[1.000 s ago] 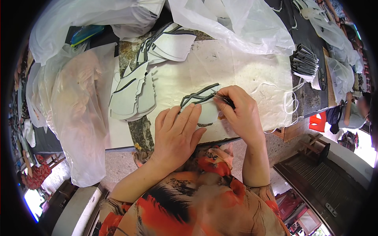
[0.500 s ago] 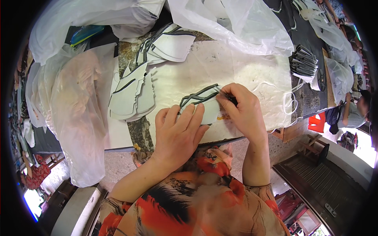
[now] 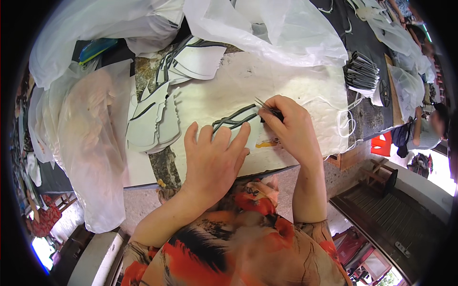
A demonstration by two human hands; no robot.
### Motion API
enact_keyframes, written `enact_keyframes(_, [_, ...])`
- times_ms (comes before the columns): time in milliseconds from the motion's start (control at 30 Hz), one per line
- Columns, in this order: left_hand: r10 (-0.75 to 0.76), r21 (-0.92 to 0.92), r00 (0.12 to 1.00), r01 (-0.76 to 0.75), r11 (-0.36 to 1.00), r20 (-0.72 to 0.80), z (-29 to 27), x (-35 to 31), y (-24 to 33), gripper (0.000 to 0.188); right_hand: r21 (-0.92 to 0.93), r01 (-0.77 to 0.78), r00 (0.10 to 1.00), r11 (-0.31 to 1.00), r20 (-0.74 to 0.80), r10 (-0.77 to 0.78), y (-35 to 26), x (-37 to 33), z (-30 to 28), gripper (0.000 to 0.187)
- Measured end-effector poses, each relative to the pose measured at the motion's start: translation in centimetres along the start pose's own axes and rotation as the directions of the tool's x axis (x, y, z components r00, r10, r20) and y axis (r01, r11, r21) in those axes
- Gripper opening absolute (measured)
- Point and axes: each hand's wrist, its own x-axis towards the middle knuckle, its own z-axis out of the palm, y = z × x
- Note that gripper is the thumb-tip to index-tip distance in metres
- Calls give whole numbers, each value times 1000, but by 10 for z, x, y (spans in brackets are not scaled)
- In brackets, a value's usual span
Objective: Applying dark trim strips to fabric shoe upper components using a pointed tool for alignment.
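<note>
A white cut piece with dark grey trim strips along its upper edge lies on the pale work sheet before me. My left hand rests over its left part, fingers spread and hiding much of it. At the other end my right hand is closed around small thread snips. Their two thin metal tips point up and left, just beyond the trim's right end. To the left are a pile of similar white pieces with wavy edges and another dark-trimmed pile.
Translucent plastic bags lie at the left and along the back. A bundle of dark-edged pieces stands at the right, near a white cord. A red stool and a person are farther right.
The fingers of my left hand have spread and lifted a little. The snips' tips now show clear of the trim in my right hand. The whole view has shifted slightly.
</note>
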Motion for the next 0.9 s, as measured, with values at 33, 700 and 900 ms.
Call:
enact_keyframes(33, [4, -1, 1000, -4, 1000, -1, -1, 1, 0, 50, 7, -8, 1000, 1000, 4, 8, 0, 1, 0, 18])
enact_keyframes(700, [-60, -148, 998, 55, 988, -28, 6, 3, -4, 66, -127, 18, 982, 992, -182, -41, 10, -9, 20, 22])
enact_keyframes(900, [-66, -249, 994, 43, 968, -87, 17, -2, -13, 64, 316, -244, 970, 917, 96, 225, -2, -11, -11, 25])
